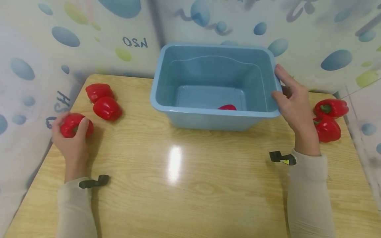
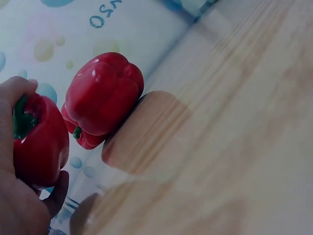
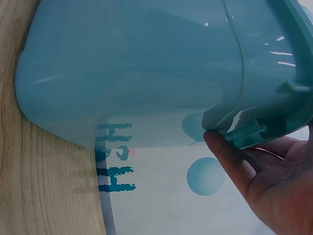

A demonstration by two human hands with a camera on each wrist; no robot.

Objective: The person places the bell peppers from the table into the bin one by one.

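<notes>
My left hand (image 1: 71, 142) grips a red bell pepper (image 1: 70, 125) at the table's left side, thumb across its green stem; the left wrist view shows the held bell pepper (image 2: 43, 142) up close. Just beyond it lie two more red bell peppers (image 1: 107, 108), side by side. With my right hand (image 1: 294, 102) I hold the right rim of a light blue plastic bin (image 1: 205, 120), thumb inside and fingers under the lip. Inside the bin, part of a red object (image 1: 228, 107) shows above the front rim; the rest is hidden.
Two red bell peppers (image 1: 328, 129) lie at the right, partly behind my right wrist. The wooden table (image 1: 178, 205) meets a wall (image 1: 98, 39) printed with blue and green spots behind the bin. A bright reflection shows on the tabletop.
</notes>
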